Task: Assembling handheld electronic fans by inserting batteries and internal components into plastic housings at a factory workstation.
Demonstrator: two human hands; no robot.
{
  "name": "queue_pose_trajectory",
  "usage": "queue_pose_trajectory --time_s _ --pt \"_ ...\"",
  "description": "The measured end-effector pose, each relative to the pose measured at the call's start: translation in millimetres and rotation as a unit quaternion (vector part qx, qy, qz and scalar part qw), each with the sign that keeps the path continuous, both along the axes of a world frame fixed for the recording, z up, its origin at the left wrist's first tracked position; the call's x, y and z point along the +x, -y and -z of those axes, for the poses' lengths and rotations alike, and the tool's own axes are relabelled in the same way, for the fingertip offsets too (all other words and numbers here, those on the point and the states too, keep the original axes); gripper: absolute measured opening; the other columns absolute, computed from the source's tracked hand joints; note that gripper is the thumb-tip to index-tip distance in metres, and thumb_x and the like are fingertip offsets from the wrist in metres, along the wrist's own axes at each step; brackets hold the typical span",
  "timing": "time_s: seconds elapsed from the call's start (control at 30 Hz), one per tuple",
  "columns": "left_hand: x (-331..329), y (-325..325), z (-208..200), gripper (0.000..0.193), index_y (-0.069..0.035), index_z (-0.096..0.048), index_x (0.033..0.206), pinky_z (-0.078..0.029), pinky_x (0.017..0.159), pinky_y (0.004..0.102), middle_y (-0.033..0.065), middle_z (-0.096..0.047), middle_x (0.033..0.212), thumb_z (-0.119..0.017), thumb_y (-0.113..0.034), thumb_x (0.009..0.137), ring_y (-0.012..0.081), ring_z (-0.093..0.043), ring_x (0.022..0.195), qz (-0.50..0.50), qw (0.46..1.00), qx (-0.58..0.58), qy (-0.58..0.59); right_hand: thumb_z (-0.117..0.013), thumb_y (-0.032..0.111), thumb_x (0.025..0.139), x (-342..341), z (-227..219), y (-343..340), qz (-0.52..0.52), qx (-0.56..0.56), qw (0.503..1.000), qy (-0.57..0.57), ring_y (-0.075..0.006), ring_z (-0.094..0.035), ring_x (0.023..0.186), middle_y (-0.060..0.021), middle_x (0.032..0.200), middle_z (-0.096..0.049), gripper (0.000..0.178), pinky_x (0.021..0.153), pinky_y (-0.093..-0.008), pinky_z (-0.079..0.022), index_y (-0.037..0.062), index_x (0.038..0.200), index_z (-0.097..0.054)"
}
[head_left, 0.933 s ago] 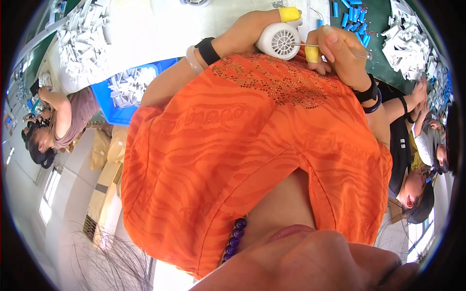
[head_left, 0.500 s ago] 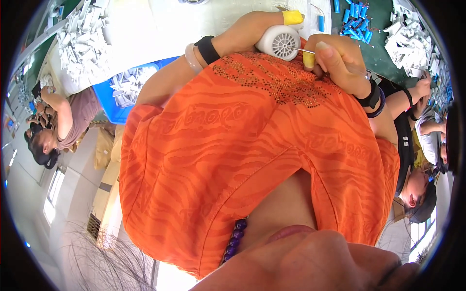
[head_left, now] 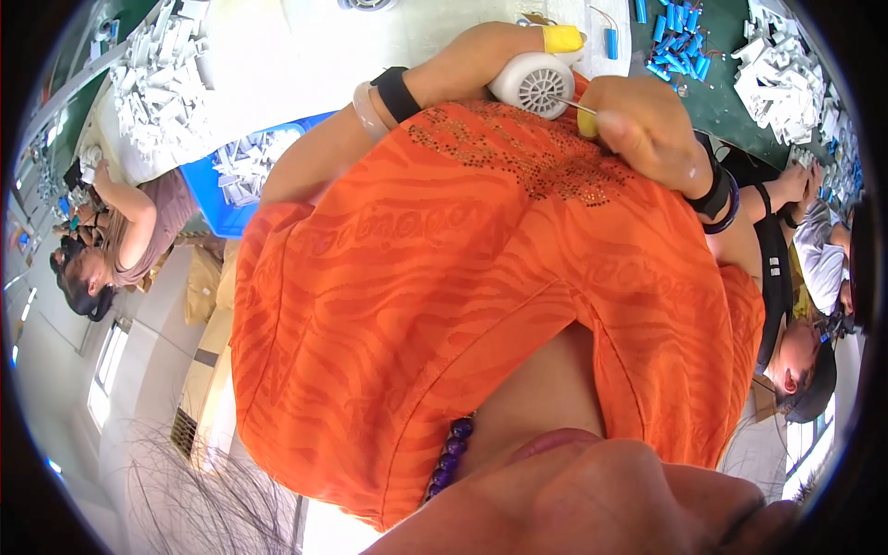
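Note:
My left hand is closed around a white round fan-like housing with a spoked grille, held against the front of my orange top. A yellow finger cot covers that hand's thumb. My right hand is a fist around a screwdriver; its handle is hidden in the palm. The thin metal shaft slants up to the left, and its tip meets the grille near the middle. Whether a screw sits under the tip is too small to tell. Yellow also shows on a right-hand finger.
White plastic parts are heaped at the left, above a blue bin of similar parts. Blue cylindrical cells lie at the upper right, beside another white heap. One wired cell lies apart. Co-workers sit on both sides.
My right hand has rolled over, bringing its back upward and the thumb lower. The screwdriver shaft slants more steeply, its tip still on the grille. The housing has barely shifted.

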State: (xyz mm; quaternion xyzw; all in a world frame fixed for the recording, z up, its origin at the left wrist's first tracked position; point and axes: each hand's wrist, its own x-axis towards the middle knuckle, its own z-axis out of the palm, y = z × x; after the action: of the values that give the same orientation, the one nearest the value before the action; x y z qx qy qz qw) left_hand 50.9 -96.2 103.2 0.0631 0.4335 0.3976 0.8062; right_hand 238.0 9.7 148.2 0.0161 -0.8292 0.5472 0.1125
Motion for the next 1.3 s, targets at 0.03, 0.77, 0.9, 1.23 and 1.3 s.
queue_pose_trajectory --time_s 0.03,0.77,0.9,1.23,1.3 --pt "-0.3 0.1 2.4 0.038 0.0 -0.06 0.114 -0.054 0.075 0.0267 0.0086 -0.067 0.103 -0.055 -0.032 0.095 0.0153 -0.066 0.088 -0.001 1.0 0.003 -0.002 -0.043 0.025 0.1 0.9 -3.7 -2.7 0.021 -0.115 0.989 0.089 -0.0211 -0.05 0.053 -0.0102 0.068 -0.055 0.036 0.05 -0.031 -0.038 -0.0001 0.078 -0.056" --pt "1.1 -0.4 1.9 0.041 0.001 -0.055 0.12 -0.055 0.081 0.032 0.0108 -0.065 0.106 -0.05 -0.034 0.098 0.0191 -0.065 0.094 -0.171 0.985 -0.001 -0.011 -0.071 0.018 0.08 -17.4 -11.4 19.1 0.078 0.21 0.974 -0.011 -0.0269 -0.051 0.053 -0.0092 0.067 -0.048 0.026 0.045 -0.0361 -0.039 0.0046 0.072 -0.051" --pt "-3.7 2.6 1.0 0.037 0.0 -0.057 0.114 -0.055 0.077 0.0303 0.0098 -0.065 0.101 -0.052 -0.033 0.097 0.018 -0.066 0.088 -0.144 0.99 -0.001 -0.01 -0.068 0.016 0.083 -18.6 -12.9 12.7 0.059 0.139 0.989 0.0 -0.0292 -0.05 0.054 -0.0101 0.065 -0.047 0.024 0.046 -0.0366 -0.039 0.0034 0.072 -0.051" --pt "-18.4 -2.2 1.9 0.038 0.0 -0.058 0.112 -0.055 0.076 0.0293 0.0083 -0.065 0.099 -0.049 -0.034 0.098 0.0165 -0.065 0.087 -0.089 0.995 0.043 0.005 -0.058 0.013 0.089 -3.5 -18.4 7.7 0.106 0.058 0.993 -0.009 -0.03 -0.053 0.058 -0.0115 0.066 -0.053 0.016 0.051 -0.0361 -0.042 0.0017 0.078 -0.057" --pt "-13.1 -3.4 -2.3 0.039 0.001 -0.057 0.113 -0.055 0.077 0.0294 0.0087 -0.065 0.1 -0.047 -0.034 0.098 0.0169 -0.065 0.088 -0.127 0.991 0.034 0.001 -0.047 0.014 0.094 5.8 -15.8 -3.7 0.153 -0.036 0.987 -0.016 -0.0255 -0.059 0.069 -0.0148 0.087 -0.061 0.021 0.064 -0.0325 -0.047 0.0005 0.09 -0.063"
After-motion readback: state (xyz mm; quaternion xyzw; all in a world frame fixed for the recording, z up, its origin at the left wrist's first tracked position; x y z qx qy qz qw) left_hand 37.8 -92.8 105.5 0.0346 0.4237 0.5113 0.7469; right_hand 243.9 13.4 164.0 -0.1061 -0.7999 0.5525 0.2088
